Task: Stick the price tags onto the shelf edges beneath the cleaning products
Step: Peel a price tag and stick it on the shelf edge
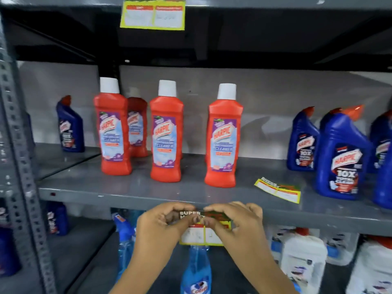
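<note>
A yellow-bordered price tag (203,234) with a dark "SUPER" header is held against the front edge of the grey shelf (106,197), below the red Harpic bottles (166,132). My left hand (161,228) pinches its upper left part and my right hand (237,225) pinches its upper right part. Fingers cover most of the header. A second tag (277,190) lies flat on the shelf top, right of the red bottles. Another tag (152,14) hangs from the shelf edge above.
Blue Harpic bottles stand at the right (339,155) and far left (69,126) of the shelf. Below are blue spray bottles (196,272) and white jugs (303,257). A perforated grey upright (19,166) runs down the left side.
</note>
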Demonstrator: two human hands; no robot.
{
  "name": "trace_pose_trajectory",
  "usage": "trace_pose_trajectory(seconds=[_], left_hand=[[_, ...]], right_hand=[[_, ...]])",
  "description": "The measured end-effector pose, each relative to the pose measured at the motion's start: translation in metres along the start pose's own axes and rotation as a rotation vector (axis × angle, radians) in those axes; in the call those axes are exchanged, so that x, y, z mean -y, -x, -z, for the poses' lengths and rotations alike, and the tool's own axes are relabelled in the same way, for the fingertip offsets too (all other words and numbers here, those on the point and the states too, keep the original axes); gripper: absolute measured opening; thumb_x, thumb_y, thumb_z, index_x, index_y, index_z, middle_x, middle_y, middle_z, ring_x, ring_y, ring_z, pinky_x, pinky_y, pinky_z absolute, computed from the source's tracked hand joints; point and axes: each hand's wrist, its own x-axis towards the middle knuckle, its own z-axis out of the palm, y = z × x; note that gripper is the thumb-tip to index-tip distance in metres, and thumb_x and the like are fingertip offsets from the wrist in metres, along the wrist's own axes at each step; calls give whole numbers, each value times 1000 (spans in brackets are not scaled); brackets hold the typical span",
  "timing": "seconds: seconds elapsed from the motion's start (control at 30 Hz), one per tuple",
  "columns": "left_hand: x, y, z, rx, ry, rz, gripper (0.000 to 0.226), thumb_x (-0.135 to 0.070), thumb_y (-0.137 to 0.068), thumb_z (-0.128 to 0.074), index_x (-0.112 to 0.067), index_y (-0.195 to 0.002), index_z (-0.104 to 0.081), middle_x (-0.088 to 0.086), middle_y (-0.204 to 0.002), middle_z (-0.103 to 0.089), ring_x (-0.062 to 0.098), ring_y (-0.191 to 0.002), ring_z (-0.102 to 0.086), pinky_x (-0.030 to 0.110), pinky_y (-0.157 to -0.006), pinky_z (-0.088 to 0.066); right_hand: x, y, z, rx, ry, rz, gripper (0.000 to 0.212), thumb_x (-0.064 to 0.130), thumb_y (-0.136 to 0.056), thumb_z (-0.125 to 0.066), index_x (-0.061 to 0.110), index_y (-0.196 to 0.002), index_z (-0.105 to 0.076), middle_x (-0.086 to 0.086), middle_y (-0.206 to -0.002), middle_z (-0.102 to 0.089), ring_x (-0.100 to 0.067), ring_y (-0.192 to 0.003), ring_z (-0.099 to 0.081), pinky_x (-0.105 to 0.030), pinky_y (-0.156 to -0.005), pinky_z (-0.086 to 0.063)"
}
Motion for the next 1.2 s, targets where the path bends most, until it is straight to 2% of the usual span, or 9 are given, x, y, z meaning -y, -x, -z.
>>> trace_pose_trajectory(seconds=[0.17, 0.33, 0.43, 0.63, 0.77, 0.93, 1.07, 1.13, 1.2], left_hand=[[6, -23, 46, -139, -173, -94, 30, 0, -69, -80, -30, -66, -76, -14, -72, -76, 0, -65, -68, 8, -61, -50], [16, -34, 65, -130, -225, -136, 29, 0, -71, -79, -29, -69, -76, -14, -78, -73, 6, -67, -67, 9, -59, -49], [20, -39, 66, -147, -271, -202, 23, 2, -69, -80, -21, -70, -77, -9, -84, -67, 9, -73, -65, 7, -63, -48], [19, -43, 65, -164, -343, -231, 28, 2, -69, -81, -22, -79, -73, -12, -88, -49, 6, -72, -52, 7, -64, -44], [17, -41, 69, -146, -384, -241, 41, 5, -74, -74, -30, -93, -66, -10, -99, -50, 13, -73, -48, 6, -66, -44], [19, -37, 68, -197, -247, -250, 47, 14, -81, -63, -32, -84, -67, -12, -111, -52, 8, -77, -52, 4, -70, -45], [9, -30, 54, -319, -164, -275, 50, 24, -79, -53, -24, -78, -67, -21, -103, -56, 2, -85, -61, 5, -72, -46], [1, -27, 38, -298, -158, -362, 56, 25, -78, -53, -29, -71, -65, -9, -104, -59, 9, -90, -63, 9, -78, -48], [-5, -26, 12, -210, -115, -429, 47, 26, -78, -52, -18, -70, -67, 0, -100, -62, 7, -89, -63, 10, -79, -48]], right_hand=[[29, -20, -51, -25, 23, 4, 16, 45, -76, -71, 39, -89, -64, 34, -73, -58, 4, -80, -53, -31, -78, -24], [39, -24, -72, -54, 100, -32, 21, 59, -76, -60, 40, -81, -69, 22, -74, -61, -3, -75, -53, -30, -73, -18], [41, -25, -74, -67, 140, -63, 18, 57, -74, -66, 39, -79, -68, 20, -69, -56, -1, -73, -50, -30, -73, -19], [46, -26, -72, -81, 39, -186, 43, 35, -61, -88, 37, -85, -53, 27, -80, -53, 8, -88, -47, -16, -85, -20], [47, -23, -67, -95, -2, -189, 46, 16, -69, -84, 37, -86, -46, 22, -94, -54, 1, -97, -47, -15, -89, -23], [42, -15, -35, -127, -164, -199, 46, -9, -79, -66, 33, -93, -52, 16, -103, -59, -4, -97, -57, -18, -78, -46], [-9, -33, 30, -245, 69, -359, 33, 8, -81, -70, 28, -104, -58, 7, -106, -64, -18, -102, -60, -38, -86, -49], [-38, -45, 57, -145, 345, -573, 35, 24, -82, -69, 22, -115, -56, -7, -115, -64, -33, -110, -57, -48, -91, -45], [-61, -55, 76, 23, 550, -772, 46, 38, -84, -63, 19, -124, -51, -13, -124, -61, -38, -116, -53, -48, -94, -39]])
